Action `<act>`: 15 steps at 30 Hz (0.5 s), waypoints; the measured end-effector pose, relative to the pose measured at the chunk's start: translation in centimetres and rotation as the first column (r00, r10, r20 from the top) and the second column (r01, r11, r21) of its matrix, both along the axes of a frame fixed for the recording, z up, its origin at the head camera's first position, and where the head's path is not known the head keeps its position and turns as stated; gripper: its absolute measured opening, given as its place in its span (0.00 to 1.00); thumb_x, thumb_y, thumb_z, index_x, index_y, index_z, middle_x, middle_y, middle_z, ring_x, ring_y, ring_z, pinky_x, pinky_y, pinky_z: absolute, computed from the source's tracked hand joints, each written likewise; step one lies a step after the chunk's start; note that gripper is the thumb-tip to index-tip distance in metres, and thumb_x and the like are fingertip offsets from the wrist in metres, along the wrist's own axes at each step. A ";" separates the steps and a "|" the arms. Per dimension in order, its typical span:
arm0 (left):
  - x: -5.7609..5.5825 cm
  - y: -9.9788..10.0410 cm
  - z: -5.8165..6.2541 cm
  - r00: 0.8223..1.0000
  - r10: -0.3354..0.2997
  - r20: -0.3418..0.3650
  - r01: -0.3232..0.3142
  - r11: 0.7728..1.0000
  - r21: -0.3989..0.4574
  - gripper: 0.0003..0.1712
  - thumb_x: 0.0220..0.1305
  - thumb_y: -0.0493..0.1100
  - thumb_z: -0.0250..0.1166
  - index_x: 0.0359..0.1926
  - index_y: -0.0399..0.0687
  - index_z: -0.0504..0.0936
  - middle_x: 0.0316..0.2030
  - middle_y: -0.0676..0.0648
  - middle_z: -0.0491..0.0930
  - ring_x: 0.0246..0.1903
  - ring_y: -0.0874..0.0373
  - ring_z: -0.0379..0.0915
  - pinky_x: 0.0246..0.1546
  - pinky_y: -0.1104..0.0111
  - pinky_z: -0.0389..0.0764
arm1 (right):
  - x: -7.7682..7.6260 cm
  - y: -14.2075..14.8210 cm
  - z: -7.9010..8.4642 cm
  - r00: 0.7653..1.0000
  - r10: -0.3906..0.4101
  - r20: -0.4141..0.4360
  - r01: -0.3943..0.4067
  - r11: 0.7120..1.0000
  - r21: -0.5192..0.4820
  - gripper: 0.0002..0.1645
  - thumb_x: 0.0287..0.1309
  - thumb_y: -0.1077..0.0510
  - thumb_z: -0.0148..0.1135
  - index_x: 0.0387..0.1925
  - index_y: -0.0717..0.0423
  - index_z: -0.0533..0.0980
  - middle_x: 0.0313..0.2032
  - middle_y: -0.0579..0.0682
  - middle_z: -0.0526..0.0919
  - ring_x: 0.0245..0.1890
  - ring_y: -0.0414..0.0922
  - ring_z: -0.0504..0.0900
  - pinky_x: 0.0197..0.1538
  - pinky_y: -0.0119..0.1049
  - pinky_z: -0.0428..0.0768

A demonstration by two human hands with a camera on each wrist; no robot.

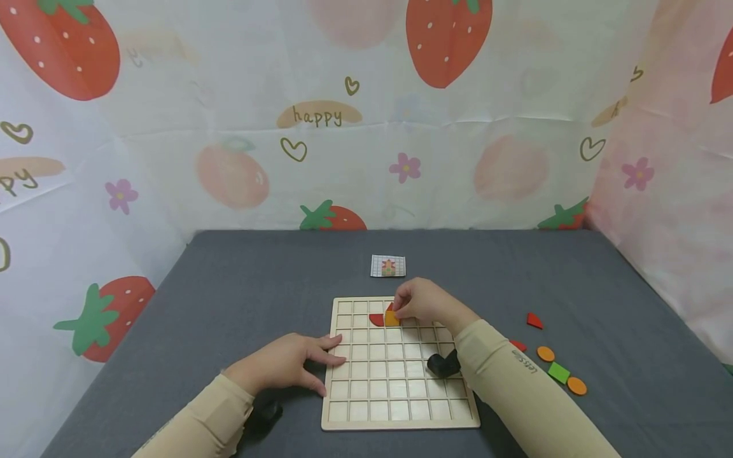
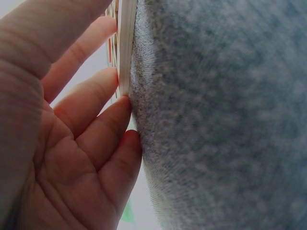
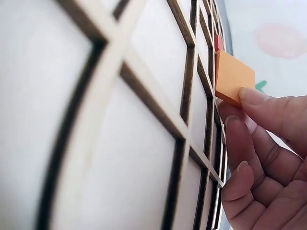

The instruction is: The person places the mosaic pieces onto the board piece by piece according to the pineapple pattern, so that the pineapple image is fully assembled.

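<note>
A pale wooden grid board [image 1: 378, 407] lies on the grey tabletop. My right hand [image 1: 424, 301] pinches an orange square tile [image 3: 235, 76] between thumb and fingers, close over the second row from the far edge. Two red pieces show beside that tile: a red quarter-round piece [image 1: 376, 320] to its left and a red piece [image 1: 390, 306] just behind it, partly covered by the fingers. At the board's left edge my left hand [image 1: 289, 361] rests with spread, relaxed fingers; in the left wrist view its fingertips [image 2: 123, 103] touch the board's side.
Behind the board lies a small pattern card [image 1: 388, 266]. To the right are loose pieces: a red piece [image 1: 535, 320], another red one [image 1: 518, 345] partly behind the sleeve, orange discs [image 1: 546, 353] and a green square [image 1: 558, 373]. A patterned cloth [image 1: 446, 184] hangs behind the table.
</note>
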State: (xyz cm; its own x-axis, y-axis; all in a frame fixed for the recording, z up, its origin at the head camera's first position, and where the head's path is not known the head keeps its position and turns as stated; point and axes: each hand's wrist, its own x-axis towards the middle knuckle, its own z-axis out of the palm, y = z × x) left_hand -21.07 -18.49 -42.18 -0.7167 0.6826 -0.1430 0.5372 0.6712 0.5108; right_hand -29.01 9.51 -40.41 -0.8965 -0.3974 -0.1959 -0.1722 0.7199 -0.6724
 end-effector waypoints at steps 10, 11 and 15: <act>0.0 0.1 0.0 1.000 -0.003 0.004 0.003 1.000 0.002 0.36 0.39 0.62 0.69 0.54 0.63 0.77 0.63 0.55 0.64 0.62 0.59 0.60 0.56 0.62 0.67 | 0.1 0.0 0.3 1.000 -0.008 -0.006 0.008 1.000 0.021 0.07 0.49 0.62 0.67 0.19 0.53 0.80 0.23 0.44 0.80 0.26 0.43 0.72 0.27 0.33 0.70; 0.0 0.0 0.0 1.000 -0.004 0.002 0.004 1.000 0.002 0.36 0.39 0.62 0.69 0.54 0.63 0.77 0.63 0.55 0.64 0.62 0.60 0.60 0.56 0.62 0.67 | 0.1 -0.1 0.3 1.000 -0.010 -0.009 0.010 1.000 0.029 0.07 0.49 0.61 0.67 0.19 0.53 0.80 0.23 0.44 0.80 0.26 0.43 0.72 0.27 0.33 0.70; -0.1 0.0 -0.1 1.000 -0.002 -0.001 0.002 1.000 0.004 0.35 0.39 0.62 0.69 0.54 0.64 0.77 0.63 0.56 0.64 0.62 0.61 0.59 0.57 0.62 0.66 | 0.0 -0.3 0.3 1.000 -0.016 -0.015 0.017 0.998 0.056 0.07 0.49 0.60 0.67 0.19 0.51 0.80 0.22 0.42 0.80 0.27 0.43 0.72 0.28 0.34 0.70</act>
